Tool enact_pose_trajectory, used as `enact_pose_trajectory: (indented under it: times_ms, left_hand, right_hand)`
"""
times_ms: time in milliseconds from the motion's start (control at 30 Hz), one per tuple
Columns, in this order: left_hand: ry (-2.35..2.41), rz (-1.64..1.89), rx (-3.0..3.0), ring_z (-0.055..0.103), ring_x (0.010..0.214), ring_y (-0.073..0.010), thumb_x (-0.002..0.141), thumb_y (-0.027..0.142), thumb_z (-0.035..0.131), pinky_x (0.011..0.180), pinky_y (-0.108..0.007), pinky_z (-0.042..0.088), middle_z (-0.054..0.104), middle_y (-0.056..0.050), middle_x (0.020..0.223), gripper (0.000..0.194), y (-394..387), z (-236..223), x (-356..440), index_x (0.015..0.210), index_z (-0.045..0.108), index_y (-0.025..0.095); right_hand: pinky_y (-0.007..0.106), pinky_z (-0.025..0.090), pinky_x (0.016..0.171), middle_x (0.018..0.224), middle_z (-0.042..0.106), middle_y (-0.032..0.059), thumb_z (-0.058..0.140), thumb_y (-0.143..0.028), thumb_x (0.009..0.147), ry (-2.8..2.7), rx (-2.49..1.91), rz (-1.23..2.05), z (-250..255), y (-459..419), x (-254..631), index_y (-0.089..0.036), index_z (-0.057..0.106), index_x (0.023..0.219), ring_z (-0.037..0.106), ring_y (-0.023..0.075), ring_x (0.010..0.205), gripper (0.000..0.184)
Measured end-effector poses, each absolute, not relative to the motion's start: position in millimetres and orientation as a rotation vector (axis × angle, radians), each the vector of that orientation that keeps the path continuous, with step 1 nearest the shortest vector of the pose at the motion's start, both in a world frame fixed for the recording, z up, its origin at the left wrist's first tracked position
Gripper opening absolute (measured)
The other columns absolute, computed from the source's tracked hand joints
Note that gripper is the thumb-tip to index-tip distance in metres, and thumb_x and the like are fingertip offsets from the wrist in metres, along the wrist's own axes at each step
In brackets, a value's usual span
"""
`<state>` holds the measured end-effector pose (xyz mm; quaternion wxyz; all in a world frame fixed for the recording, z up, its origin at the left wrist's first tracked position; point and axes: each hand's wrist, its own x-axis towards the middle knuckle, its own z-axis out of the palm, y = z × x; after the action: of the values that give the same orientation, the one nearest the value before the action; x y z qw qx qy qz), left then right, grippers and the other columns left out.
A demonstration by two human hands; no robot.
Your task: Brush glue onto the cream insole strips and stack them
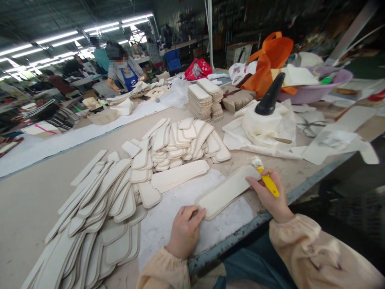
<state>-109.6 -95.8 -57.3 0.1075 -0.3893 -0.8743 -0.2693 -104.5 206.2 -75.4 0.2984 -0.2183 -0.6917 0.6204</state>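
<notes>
A long cream panel with rounded ends (230, 192) lies slanted above a white sheet (168, 228) at the table's front edge. My left hand (185, 229) pinches the panel's near left end between thumb and fingers. At the far right end, my right hand (272, 196) grips the panel with its thumb on top. That same hand also holds a brush with a yellow handle (270, 185), its bristles coated white and pointing away from me. Left of the panel, two or so similar strips (180, 173) lie on the sheet's edge.
Loose piles of cream pieces (99, 216) spread over the left and middle (183, 140). Neat stacks (200, 102) stand behind. At right are a white-wrapped tub (260, 128) with a black cone (270, 96) and a purple basin (319, 90). A co-worker (123, 68) stands across the room.
</notes>
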Motion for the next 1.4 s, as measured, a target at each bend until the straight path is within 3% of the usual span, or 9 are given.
enact_pose_trajectory:
  times_ms: [133,300,467,733,1400]
  left_hand:
    - [-2.588,-0.758,-1.144,0.05,0.086,-0.0185,0.082,-0.001,0.044,0.072,-0.033,0.052,0.058,-0.008,0.095,0.042,-95,-57,-110,0.111,0.065,0.021]
    - [-2.541,-0.727,-1.184,0.051,0.087,-0.0187,0.084,-0.001,0.044,0.072,-0.033,0.052,0.057,-0.009,0.095,0.041,-96,-60,-112,0.111,0.065,0.02]
    - [-2.498,-0.713,-1.221,0.051,0.09,-0.019,0.083,-0.002,0.045,0.074,-0.033,0.053,0.057,-0.01,0.099,0.041,-97,-63,-115,0.111,0.065,0.019]
    - [-2.394,-0.487,-1.313,0.051,0.099,-0.0216,0.08,-0.004,0.038,0.081,-0.033,0.055,0.062,-0.009,0.113,0.043,-99,-64,-118,0.108,0.066,0.014]
    - [-2.309,-0.422,-1.386,0.062,0.102,-0.0175,0.08,-0.001,0.041,0.086,-0.027,0.056,0.069,-0.008,0.111,0.044,-112,-81,-128,0.112,0.065,0.017]
  right_hand:
    - [0.026,0.047,0.049,0.065,0.052,-0.0053,0.078,-0.038,0.065,-1.895,-0.553,1.523,-82,210,-104,-0.022,0.047,0.094,0.053,0.0133,0.052,0.046]
    - [0.03,0.053,0.062,0.081,0.059,0.0,0.073,-0.039,0.072,-1.9,-0.497,1.481,-77,216,-106,-0.021,0.047,0.094,0.059,0.0149,0.065,0.038]
    - [0.031,0.053,0.075,0.084,0.063,0.0012,0.069,-0.036,0.078,-1.994,-0.457,1.339,-68,225,-107,-0.021,0.048,0.094,0.063,0.0158,0.075,0.031]
    - [0.027,0.049,0.066,0.081,0.062,0.0004,0.063,-0.033,0.083,-2.254,-0.363,1.091,-69,231,-104,-0.022,0.049,0.093,0.062,0.0156,0.07,0.02]
    - [0.027,0.047,0.059,0.075,0.062,0.0025,0.051,-0.032,0.091,-2.517,-0.245,0.588,-72,237,-116,-0.02,0.043,0.094,0.062,0.0168,0.064,0.014]
